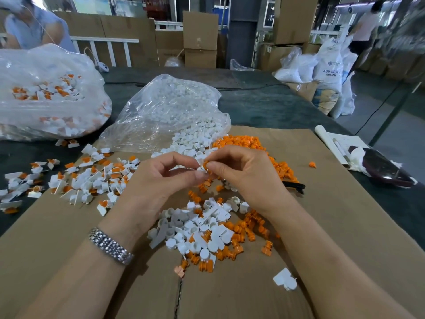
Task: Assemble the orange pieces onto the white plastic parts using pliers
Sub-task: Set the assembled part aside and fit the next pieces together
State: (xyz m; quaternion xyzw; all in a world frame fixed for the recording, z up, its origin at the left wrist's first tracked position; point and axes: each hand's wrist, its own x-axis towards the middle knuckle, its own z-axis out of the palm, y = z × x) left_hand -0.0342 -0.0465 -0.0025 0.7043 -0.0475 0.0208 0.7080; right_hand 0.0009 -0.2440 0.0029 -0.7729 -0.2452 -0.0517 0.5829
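Left hand (161,178) pinched the white part (200,165) while the right hand (241,171) pinched an orange piece (206,164) right against it, pliers (294,187) lying just past the right wrist.

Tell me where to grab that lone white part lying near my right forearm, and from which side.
Probably best from above: the lone white part lies flat on the cardboard, apart from the piles. Pinch across its flat rectangular tab, the end pointing away from you and left; the rounded cup end nearer you looks harder to pinch. The right hand is nearest.
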